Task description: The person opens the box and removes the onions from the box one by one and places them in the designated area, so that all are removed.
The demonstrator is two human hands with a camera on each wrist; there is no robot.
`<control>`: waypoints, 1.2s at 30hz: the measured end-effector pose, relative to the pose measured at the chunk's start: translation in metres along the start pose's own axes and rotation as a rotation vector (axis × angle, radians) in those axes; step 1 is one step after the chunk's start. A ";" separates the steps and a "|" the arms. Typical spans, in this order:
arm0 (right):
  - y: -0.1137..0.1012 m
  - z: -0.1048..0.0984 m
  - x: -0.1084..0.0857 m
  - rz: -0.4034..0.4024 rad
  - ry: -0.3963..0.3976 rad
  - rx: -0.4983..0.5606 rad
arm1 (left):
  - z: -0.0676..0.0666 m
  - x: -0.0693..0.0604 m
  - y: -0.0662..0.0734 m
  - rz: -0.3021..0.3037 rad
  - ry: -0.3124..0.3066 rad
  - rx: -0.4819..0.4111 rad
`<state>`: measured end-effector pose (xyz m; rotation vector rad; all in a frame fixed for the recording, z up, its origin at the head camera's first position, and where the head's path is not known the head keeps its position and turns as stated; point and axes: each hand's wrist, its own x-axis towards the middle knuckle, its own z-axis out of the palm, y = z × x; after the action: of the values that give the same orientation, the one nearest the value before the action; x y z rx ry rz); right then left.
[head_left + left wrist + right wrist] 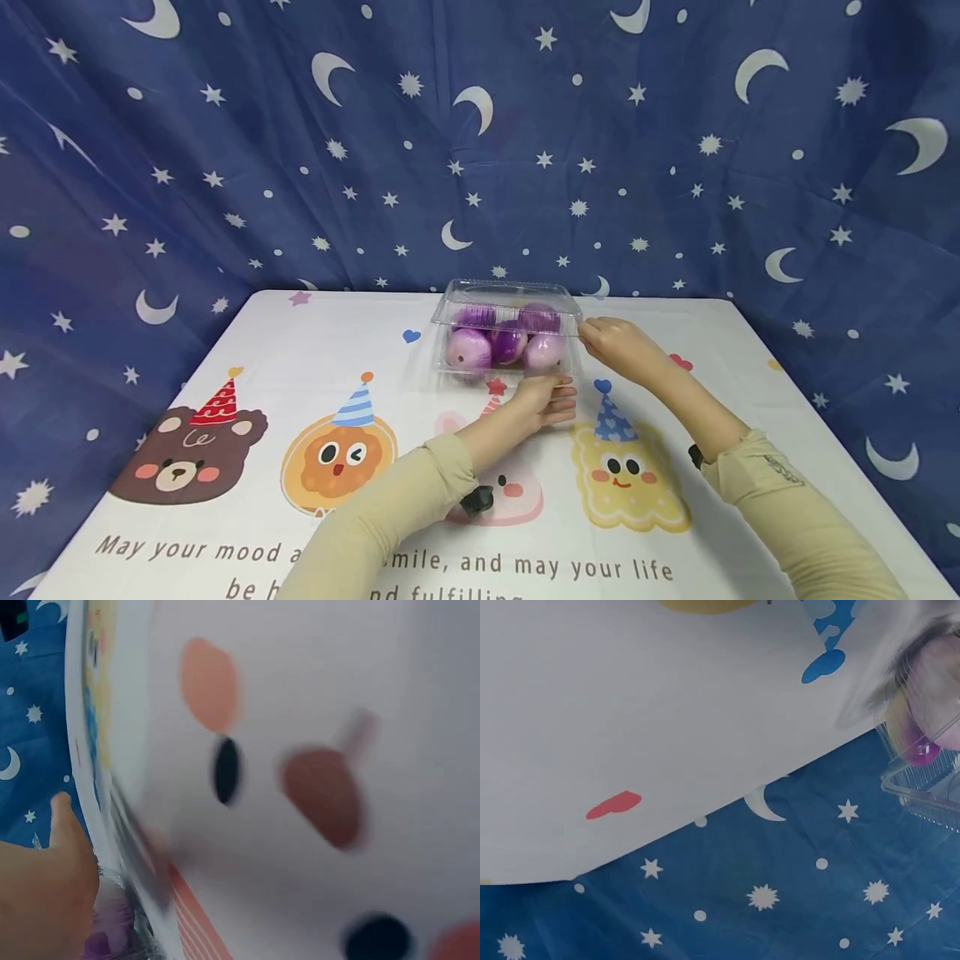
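Note:
A clear plastic clamshell box (pixel 444 354) stands at the back middle of the table, with several round purple-and-white onions (pixel 469 348) inside. Its transparent lid (pixel 501 292) is tilted up above them. At the lid's front right corner, my right hand (pixel 621 346) pinches the edge with curled fingers. My left hand (pixel 542 402) is by the box's lower front edge, fingers extended to the right; whether it touches the box I cannot tell. In the left wrist view, the left hand (pixel 56 892) partly covers the box. The right wrist view shows the box (pixel 922 796) but not the hand.
A white tablecloth (pixel 247 333) printed with cartoon faces and lettering covers the table. Just behind the box hangs a dark blue curtain (pixel 420 167) with moons and stars. Dark wrist cameras (pixel 477 500) sit on both forearms.

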<state>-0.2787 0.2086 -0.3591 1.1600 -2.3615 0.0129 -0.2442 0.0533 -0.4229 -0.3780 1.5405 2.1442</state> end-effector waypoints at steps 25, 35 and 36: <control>0.002 0.006 0.014 0.500 0.260 0.407 | -0.112 -0.049 0.036 1.146 0.290 1.362; 0.005 0.003 0.038 0.708 0.361 0.597 | -0.168 -0.033 0.069 0.863 0.277 1.526; 0.005 0.003 0.039 0.729 0.368 0.608 | -0.171 -0.032 0.070 0.834 0.243 1.531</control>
<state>-0.3040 0.1826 -0.3436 0.3876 -2.3485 1.1452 -0.2616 -0.1326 -0.4068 0.6448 3.2205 0.6484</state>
